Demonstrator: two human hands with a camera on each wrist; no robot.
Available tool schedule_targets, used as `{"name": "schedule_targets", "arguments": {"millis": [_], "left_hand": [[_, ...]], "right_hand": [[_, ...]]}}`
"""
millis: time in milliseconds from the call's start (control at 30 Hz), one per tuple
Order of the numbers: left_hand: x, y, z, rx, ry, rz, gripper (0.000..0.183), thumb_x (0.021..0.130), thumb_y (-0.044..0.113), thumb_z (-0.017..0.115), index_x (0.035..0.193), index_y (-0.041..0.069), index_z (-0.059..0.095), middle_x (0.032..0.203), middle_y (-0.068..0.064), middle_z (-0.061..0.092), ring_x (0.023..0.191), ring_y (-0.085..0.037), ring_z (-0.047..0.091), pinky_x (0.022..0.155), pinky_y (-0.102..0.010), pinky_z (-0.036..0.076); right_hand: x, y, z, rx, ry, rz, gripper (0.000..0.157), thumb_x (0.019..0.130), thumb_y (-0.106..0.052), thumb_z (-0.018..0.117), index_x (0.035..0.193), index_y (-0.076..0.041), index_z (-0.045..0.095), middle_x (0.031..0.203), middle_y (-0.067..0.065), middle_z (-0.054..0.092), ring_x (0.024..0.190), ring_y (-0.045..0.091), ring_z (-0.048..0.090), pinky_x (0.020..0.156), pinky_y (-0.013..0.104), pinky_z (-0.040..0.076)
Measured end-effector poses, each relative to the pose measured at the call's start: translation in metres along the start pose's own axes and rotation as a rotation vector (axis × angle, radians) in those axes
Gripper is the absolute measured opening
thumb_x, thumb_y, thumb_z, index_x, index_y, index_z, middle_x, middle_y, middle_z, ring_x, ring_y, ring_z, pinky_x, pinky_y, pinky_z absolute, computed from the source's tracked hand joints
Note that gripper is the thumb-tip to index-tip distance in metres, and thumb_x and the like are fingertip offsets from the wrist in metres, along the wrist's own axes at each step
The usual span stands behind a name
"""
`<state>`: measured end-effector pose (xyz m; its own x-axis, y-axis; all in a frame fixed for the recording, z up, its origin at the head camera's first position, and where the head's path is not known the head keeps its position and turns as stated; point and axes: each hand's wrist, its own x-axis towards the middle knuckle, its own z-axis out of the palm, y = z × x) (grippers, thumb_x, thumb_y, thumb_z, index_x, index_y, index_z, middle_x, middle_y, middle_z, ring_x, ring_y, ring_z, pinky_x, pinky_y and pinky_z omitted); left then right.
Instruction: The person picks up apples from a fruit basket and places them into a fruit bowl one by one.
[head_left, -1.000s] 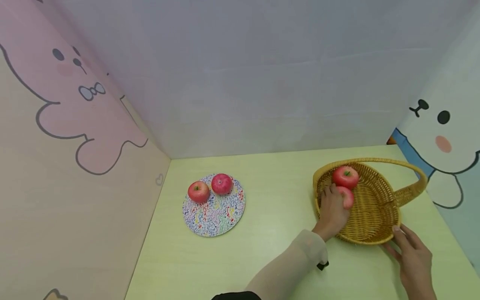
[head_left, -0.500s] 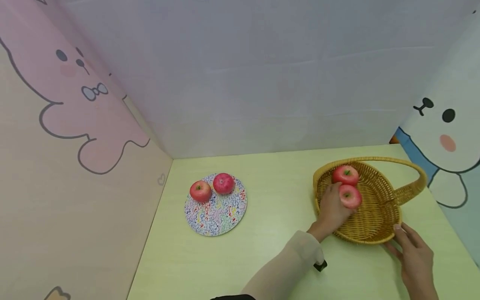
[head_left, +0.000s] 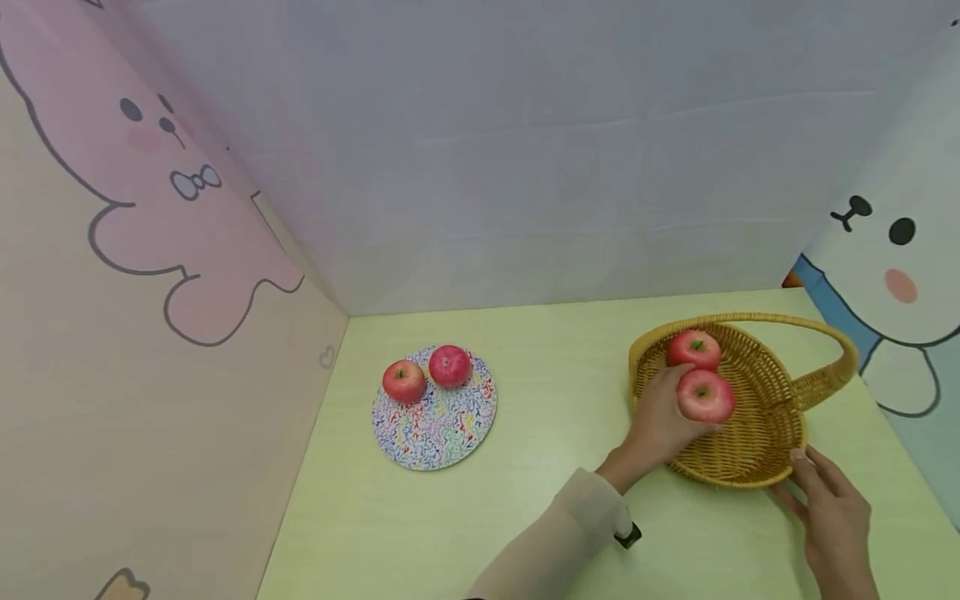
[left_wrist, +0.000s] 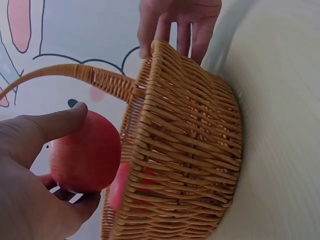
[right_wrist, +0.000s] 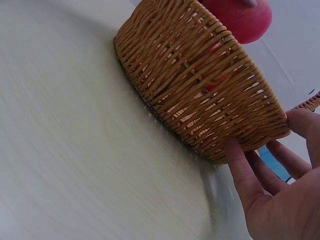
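Note:
A red apple (head_left: pixel 707 397) is held in my left hand (head_left: pixel 662 421), thumb and fingers curled round its sides. In the left wrist view this apple (left_wrist: pixel 86 154) is up at the rim of the wicker basket (left_wrist: pixel 185 135), clear of the bottom. Another red apple (head_left: pixel 694 348) lies inside the basket, at its far left side. My right hand (head_left: pixel 834 510) grips the basket's near right edge. The right wrist view shows its thumb at the rim and its fingers (right_wrist: pixel 244 172) against the outer wall of the basket (right_wrist: pixel 200 85).
A round plate with a colourful squiggle pattern (head_left: pixel 435 433) lies on the left of the pale table (head_left: pixel 555 400). Two apples rest on it, one red-yellow (head_left: pixel 404 382) and one darker red (head_left: pixel 450 366). The basket's arched handle (head_left: pixel 825 387) leans to the right. Cartoon-printed walls enclose the table.
My left hand has raised the apple from beside the other one in the basket and shifted it slightly right. The right hand keeps its grip on the basket.

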<state>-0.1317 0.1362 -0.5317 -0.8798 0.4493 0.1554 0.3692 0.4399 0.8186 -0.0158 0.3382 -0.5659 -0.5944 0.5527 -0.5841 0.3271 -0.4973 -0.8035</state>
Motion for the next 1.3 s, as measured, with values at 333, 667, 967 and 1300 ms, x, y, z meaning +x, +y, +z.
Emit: {"name": "schedule_targets", "arguments": {"millis": [333,667,967,1300], "left_hand": [[-0.021,0.003,-0.026,-0.054,-0.056,0.03,0.082,0.079,0.042,0.092,0.149,0.023,0.053,0.143,0.014,0.059,0.13,0.0,0.055,0.1,-0.017,0.049],[-0.047,0.007,-0.066,-0.175,-0.03,0.016,0.08,0.075,0.04,0.095,0.144,0.035,0.056,0.133,0.018,0.062,0.119,0.004,0.056,0.095,-0.019,0.052],[-0.068,-0.005,-0.095,-0.139,0.096,0.065,0.081,0.073,0.035,0.097,0.143,0.032,0.056,0.139,0.013,0.059,0.128,-0.002,0.056,0.106,-0.025,0.052],[-0.082,-0.028,-0.115,-0.158,0.192,0.023,0.085,0.072,0.032,0.098,0.146,0.027,0.057,0.142,0.01,0.059,0.134,-0.01,0.057,0.11,-0.034,0.052]], "right_hand": [[-0.002,0.003,-0.001,0.065,-0.023,-0.024,0.041,0.094,-0.023,0.077,0.134,-0.031,0.068,0.092,-0.022,0.073,0.079,-0.005,0.072,0.062,0.022,0.062],[-0.002,0.0,0.002,0.015,-0.008,-0.001,0.056,0.095,-0.029,0.077,0.147,-0.03,0.057,0.098,-0.026,0.068,0.085,-0.008,0.069,0.065,0.019,0.062],[-0.001,0.0,-0.002,-0.007,-0.024,0.013,0.058,0.093,-0.031,0.079,0.147,-0.033,0.057,0.094,-0.027,0.069,0.085,-0.009,0.069,0.065,0.019,0.062],[0.001,0.001,-0.003,-0.009,-0.031,0.013,0.052,0.092,-0.033,0.08,0.14,-0.036,0.061,0.095,-0.027,0.067,0.081,-0.008,0.069,0.066,0.02,0.062]]}}
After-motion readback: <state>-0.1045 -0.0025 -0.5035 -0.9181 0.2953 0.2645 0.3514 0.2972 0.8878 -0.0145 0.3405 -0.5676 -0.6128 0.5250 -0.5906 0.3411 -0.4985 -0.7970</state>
